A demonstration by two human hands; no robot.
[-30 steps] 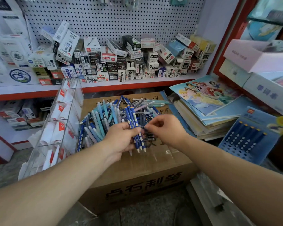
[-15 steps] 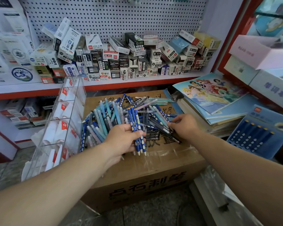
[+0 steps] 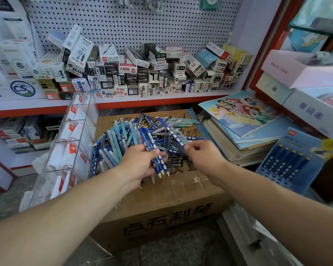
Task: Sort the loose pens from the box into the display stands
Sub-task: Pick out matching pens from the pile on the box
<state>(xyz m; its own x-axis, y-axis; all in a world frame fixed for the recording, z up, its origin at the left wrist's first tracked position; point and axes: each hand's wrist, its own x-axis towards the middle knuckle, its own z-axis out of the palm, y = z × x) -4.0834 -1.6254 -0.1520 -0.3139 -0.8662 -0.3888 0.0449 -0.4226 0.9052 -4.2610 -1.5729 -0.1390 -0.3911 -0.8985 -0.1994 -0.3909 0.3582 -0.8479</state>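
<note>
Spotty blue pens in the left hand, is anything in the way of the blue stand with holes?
Only the person's own right hand, pinching another pen, lies between the spotty pens and the blue stand.

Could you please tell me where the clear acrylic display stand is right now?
In the head view the clear stand sits at the left, beside the cardboard box bearing the pen pile, just left of the left hand.

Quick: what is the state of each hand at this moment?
The left hand is closed, holding a bundle of blue pens.
The right hand is closed, pinching one blue pen.
</note>
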